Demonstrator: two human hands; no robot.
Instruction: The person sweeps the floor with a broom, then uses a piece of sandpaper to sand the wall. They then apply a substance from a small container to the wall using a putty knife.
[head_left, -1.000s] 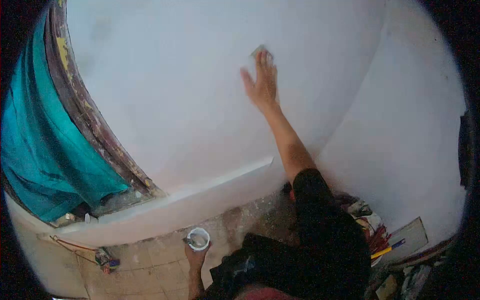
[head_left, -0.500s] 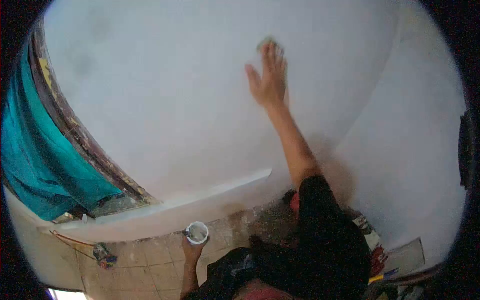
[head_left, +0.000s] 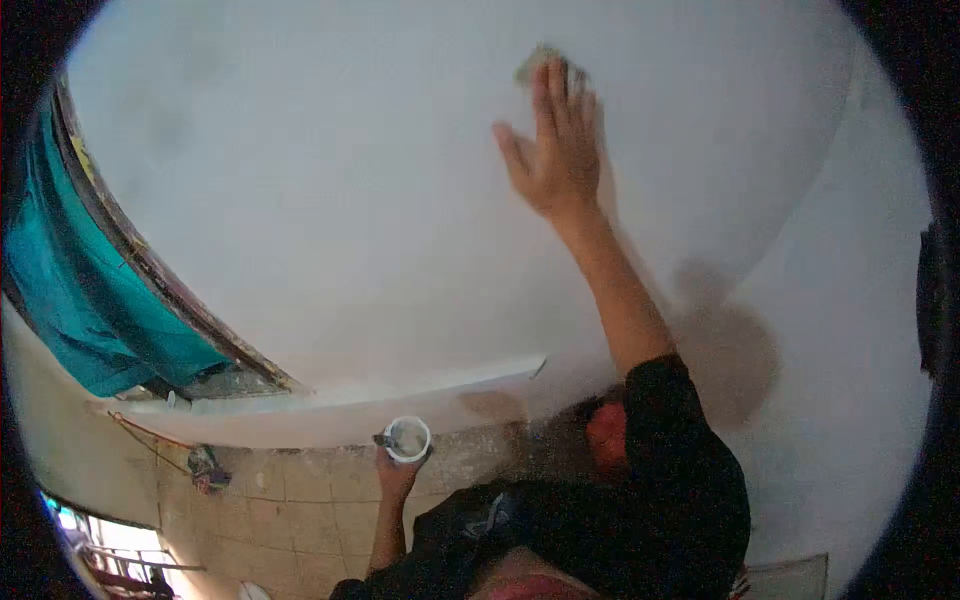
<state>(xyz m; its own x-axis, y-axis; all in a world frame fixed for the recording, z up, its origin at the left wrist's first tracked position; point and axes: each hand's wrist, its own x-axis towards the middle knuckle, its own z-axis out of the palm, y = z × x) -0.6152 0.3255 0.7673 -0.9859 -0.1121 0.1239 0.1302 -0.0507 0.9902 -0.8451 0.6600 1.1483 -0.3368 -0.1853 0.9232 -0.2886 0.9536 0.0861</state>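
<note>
High on the white wall point(head_left: 350, 190), my right hand point(head_left: 560, 150) lies flat with its fingers stretched up over a small greenish-grey pad point(head_left: 545, 55). The pad's upper edge shows past the fingertips; the rest is hidden under them. The thumb stands out to the left, away from the pad. Low in the view, my left hand point(head_left: 400, 472) is wrapped around a white tub point(head_left: 427, 440), whose open top faces me. Inside it is something pale grey, and a small dark thing point(head_left: 381, 440) sits at its left rim.
A teal cloth point(head_left: 100, 300) hangs at the left inside a worn dark frame point(head_left: 160, 275). Below runs a pale ledge point(head_left: 400, 392) and a tiled floor point(head_left: 270, 510). A bundle with a stick point(head_left: 207, 468) lies lower left. Another white wall point(head_left: 840, 330) meets this one on the right.
My right hand and the pad have moved up and slightly right on the wall. The left hand with the tub has shifted up and right in view, and the camera has turned.
</note>
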